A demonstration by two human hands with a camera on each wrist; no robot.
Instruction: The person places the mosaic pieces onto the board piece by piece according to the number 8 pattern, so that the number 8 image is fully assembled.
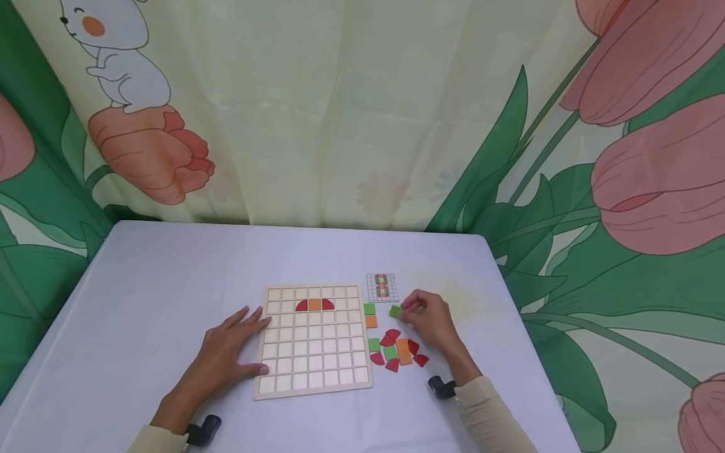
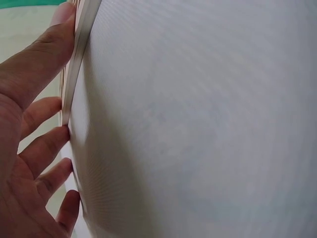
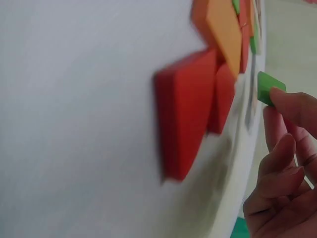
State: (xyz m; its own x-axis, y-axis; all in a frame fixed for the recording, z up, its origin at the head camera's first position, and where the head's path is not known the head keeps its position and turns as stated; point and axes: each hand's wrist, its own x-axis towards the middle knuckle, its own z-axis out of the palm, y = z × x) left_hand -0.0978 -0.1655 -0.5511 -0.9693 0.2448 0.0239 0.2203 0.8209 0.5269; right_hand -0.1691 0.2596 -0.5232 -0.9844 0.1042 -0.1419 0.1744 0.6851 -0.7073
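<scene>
A wooden grid board [image 1: 314, 348] lies on the table. In its second row from the top, an orange square [image 1: 314, 305] sits between two red quarter-circle tiles [image 1: 302, 306]. My left hand [image 1: 223, 352] rests along the board's left edge, fingers spread and thumb on the rim; the left wrist view shows the fingertips touching that edge [image 2: 74, 74]. Right of the board, my right hand [image 1: 430, 319] pinches a green square tile [image 1: 395, 311] between thumb and fingers. The right wrist view shows this green tile [image 3: 266, 88] held up off the table.
A small pattern card [image 1: 382, 287] lies by the board's upper right corner. Beneath it are a green square [image 1: 370, 309] and an orange square [image 1: 370, 321]. Closer to me is a loose pile of red quarter-circles [image 1: 392, 365], green squares and orange pieces [image 1: 404, 351].
</scene>
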